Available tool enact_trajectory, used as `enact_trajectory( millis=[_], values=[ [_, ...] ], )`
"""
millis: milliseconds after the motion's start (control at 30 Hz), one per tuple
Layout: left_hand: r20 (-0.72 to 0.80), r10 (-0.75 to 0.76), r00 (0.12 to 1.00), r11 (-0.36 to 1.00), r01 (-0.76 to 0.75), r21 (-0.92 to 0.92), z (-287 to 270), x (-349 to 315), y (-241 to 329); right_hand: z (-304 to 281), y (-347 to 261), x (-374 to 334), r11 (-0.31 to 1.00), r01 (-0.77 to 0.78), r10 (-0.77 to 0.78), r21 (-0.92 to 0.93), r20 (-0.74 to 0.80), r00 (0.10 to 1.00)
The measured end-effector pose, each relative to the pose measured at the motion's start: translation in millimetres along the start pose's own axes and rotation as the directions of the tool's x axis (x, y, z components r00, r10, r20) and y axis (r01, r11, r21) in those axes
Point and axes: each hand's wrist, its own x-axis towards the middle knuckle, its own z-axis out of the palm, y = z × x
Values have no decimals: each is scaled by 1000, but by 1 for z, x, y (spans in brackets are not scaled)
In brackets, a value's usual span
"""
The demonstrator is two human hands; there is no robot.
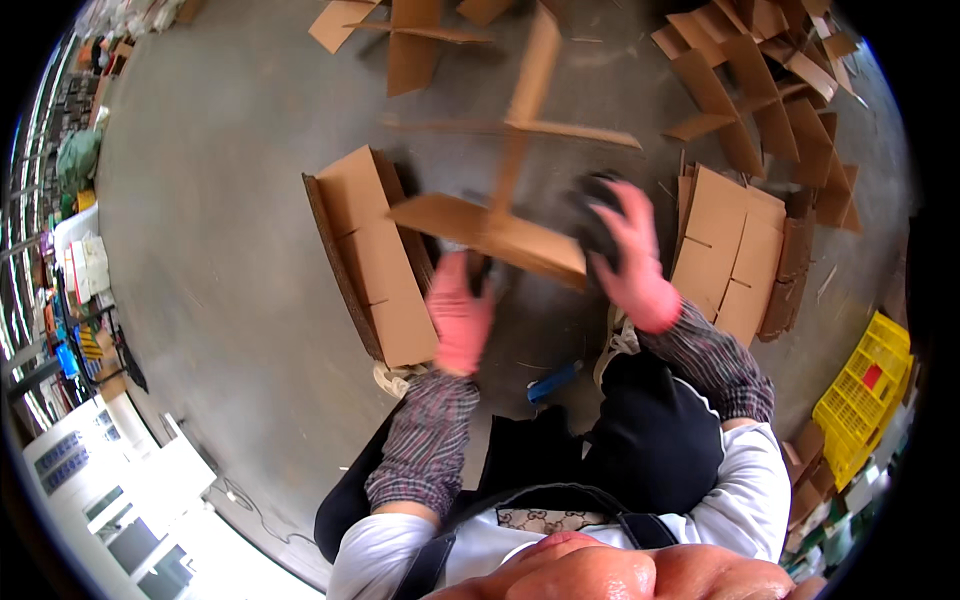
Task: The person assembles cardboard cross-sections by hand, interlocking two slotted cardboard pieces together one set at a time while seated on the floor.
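You are holding a flattened box (pixel 500 225) up over the floor (pixel 220 240), and it is blurring with motion. Your left hand (pixel 460 315) is sitting under its near edge; whether that grip is pinching the cardboard is too smeared to tell. Your right hand (pixel 625 255) is pressing on the box's right end, its fingers partly hidden. A stack (pixel 375 255) is lying just left, another stack (pixel 735 250) right. A blue tool (pixel 553 381) is lying between your knees.

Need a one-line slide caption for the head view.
Seated person's gloved left hand and right hand handle a cardboard piece between flat carton stacks on concrete floor.
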Motion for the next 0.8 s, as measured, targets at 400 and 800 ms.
enact_trajectory(
  millis=[400,800],
  values=[
    [-23,550,835,331,-192,924,-159,359,-114,-107,121,-152,432,-831,725,-351,-413,552],
    [-361,-205,910,910,313,272,-107,82,-139,-56,109,-160,477,-597,725,-645,-94,682]
  ],
)
